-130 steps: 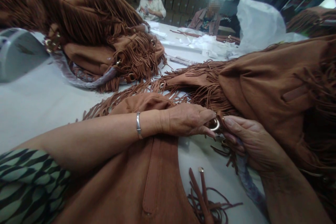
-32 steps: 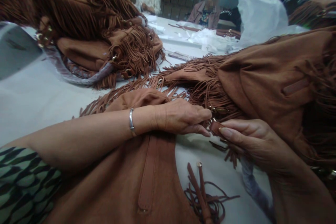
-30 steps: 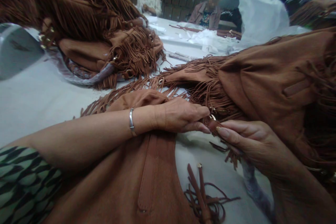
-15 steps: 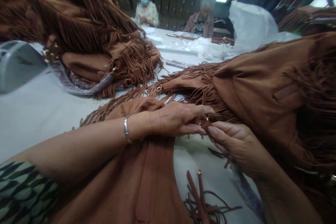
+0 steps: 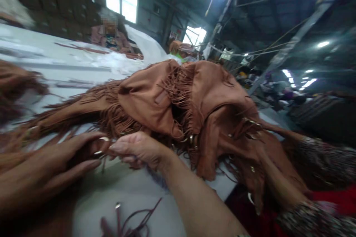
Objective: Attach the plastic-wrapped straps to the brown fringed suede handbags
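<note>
Between the thumb and fingers of my left hand (image 5: 75, 153) is a shiny metal ring (image 5: 104, 139), partly hidden by the fingers. My right hand (image 5: 141, 150) pinches the end of a brown strap (image 5: 110, 149) at that ring; the two hands almost meet. A stretch of plastic-wrapped strap (image 5: 158, 178) shows below my right wrist. Under my left forearm lies a brown bag (image 5: 52, 213), dark and blurred. Loose thin leather strips (image 5: 133, 226), one with a metal tip, rest on the white table (image 5: 94, 200) below my hands.
A fringed brown bag (image 5: 147, 100) lies just beyond my hands. On the right, a co-worker's hands and patterned sleeves (image 5: 328, 155) are at another brown bag (image 5: 217, 89). Across the table sits a person (image 5: 111, 39) behind white wrapping (image 5: 122, 63).
The view has swung to the right, bringing the co-worker's arms and second bag into sight. My hands stay together at the ring and strap.
</note>
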Demonstrator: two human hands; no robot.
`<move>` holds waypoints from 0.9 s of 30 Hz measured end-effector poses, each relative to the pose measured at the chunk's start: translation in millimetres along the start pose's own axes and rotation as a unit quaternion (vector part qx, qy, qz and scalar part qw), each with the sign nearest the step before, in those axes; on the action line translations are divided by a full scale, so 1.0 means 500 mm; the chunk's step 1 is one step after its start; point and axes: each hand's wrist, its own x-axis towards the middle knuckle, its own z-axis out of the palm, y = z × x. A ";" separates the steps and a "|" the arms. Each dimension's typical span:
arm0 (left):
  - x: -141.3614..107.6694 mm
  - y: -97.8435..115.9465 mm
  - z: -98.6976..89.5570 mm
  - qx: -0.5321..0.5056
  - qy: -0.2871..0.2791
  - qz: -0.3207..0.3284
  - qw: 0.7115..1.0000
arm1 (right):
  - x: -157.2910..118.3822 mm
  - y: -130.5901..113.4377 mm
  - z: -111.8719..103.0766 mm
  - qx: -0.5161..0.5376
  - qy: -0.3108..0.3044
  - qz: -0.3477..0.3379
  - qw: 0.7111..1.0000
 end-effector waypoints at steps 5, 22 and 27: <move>0.046 0.082 -0.006 -0.021 -0.101 -0.012 0.995 | -0.042 -0.026 -0.032 -0.068 0.050 0.000 0.996; 0.054 0.066 -0.004 -0.088 -0.089 0.054 0.991 | -0.036 -0.040 -0.038 -0.139 0.039 0.030 0.989; 0.057 0.073 -0.003 -0.079 -0.101 0.040 0.991 | -0.035 -0.035 -0.038 -0.131 0.037 0.029 0.990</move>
